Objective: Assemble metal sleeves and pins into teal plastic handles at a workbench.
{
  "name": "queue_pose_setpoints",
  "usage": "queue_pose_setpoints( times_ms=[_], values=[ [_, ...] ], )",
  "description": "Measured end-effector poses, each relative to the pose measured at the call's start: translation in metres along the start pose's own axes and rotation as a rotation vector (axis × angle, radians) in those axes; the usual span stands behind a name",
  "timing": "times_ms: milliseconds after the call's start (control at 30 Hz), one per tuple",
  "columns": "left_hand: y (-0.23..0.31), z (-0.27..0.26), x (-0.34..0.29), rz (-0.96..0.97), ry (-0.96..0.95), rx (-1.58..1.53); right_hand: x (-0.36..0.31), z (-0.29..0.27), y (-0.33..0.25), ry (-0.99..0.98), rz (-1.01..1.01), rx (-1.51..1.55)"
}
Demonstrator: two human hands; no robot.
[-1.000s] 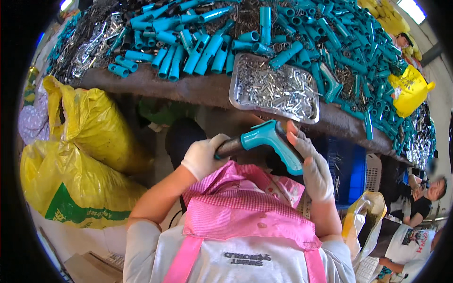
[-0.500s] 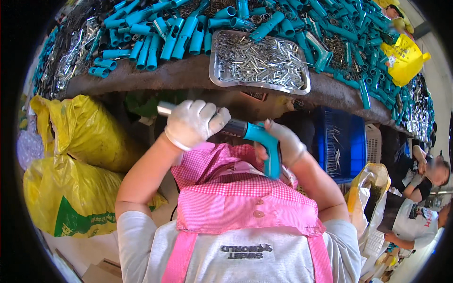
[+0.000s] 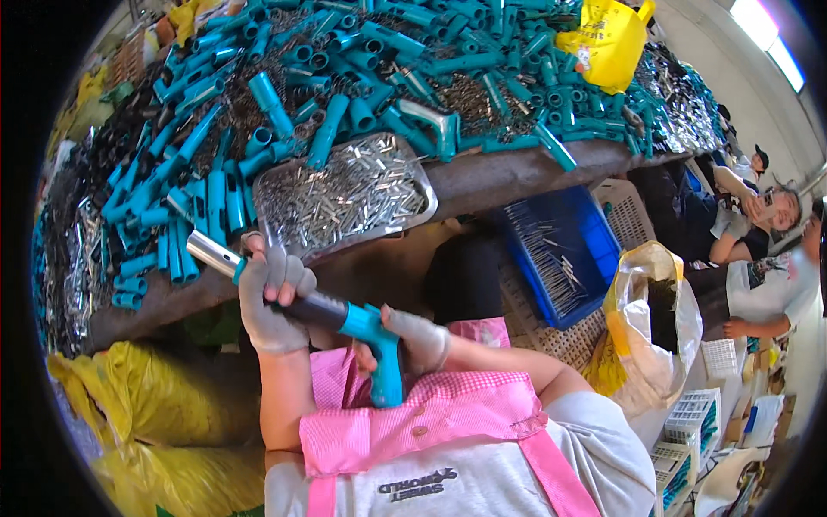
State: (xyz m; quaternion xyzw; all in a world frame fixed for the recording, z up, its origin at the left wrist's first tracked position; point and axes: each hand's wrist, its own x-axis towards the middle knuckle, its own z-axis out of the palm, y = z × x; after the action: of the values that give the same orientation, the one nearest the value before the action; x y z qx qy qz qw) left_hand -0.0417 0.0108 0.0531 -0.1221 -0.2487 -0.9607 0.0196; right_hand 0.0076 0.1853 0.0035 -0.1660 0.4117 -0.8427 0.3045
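Both my hands, in whitish fingertip-bare gloves, hold a pistol-shaped tool with a teal grip (image 3: 388, 372), a black sleeve (image 3: 315, 310) and a silver tube (image 3: 214, 257). My left hand (image 3: 277, 293) is closed round the sleeve's far end by a teal ring, and the tube sticks out past it to the upper left. Lower right, my right hand (image 3: 412, 341) is closed on the bent teal grip, its thumb on top; part of its fingers is hidden behind the grip. The tool slants in front of my pink checked apron (image 3: 465, 396).
A metal tray (image 3: 419, 222) of small silver pins rests on the bench edge, before heaped teal tubes (image 3: 327, 129). Right of me stand a blue bin (image 3: 551, 314) with thin rods and a white-yellow sack (image 3: 642, 379). Yellow sacks (image 3: 172, 405) lie left. Co-workers (image 3: 758, 215) sit at right.
The view has turned to the right, so bench and tray appear tilted and further left. The tool now slants more steeply, its tube raised and showing longer past my left hand. Both hands keep hold.
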Motion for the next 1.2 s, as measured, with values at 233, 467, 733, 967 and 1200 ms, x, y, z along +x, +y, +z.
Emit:
queue_pose_setpoints(
  times_ms=[233,467,733,967,1200],
  values=[
    [-0.035,0.019,0.019,-0.032,0.341,0.093,0.011,-0.036,-0.055,0.159,-0.666,-1.631],
    [-0.021,0.007,0.011,-0.101,0.213,0.148,0.028,-0.171,-0.216,0.912,-0.637,-1.698],
    [-0.052,-0.019,-0.017,-0.368,-0.021,0.443,0.066,-0.314,-0.303,1.134,0.512,-2.223],
    [-0.053,-0.032,-0.029,-0.489,-0.109,0.5,0.071,-0.327,-0.304,1.114,0.599,-2.243],
    [-0.041,-0.04,-0.029,-0.475,-0.126,0.583,0.04,-0.272,-0.319,1.109,-0.101,-1.699]
  ],
)
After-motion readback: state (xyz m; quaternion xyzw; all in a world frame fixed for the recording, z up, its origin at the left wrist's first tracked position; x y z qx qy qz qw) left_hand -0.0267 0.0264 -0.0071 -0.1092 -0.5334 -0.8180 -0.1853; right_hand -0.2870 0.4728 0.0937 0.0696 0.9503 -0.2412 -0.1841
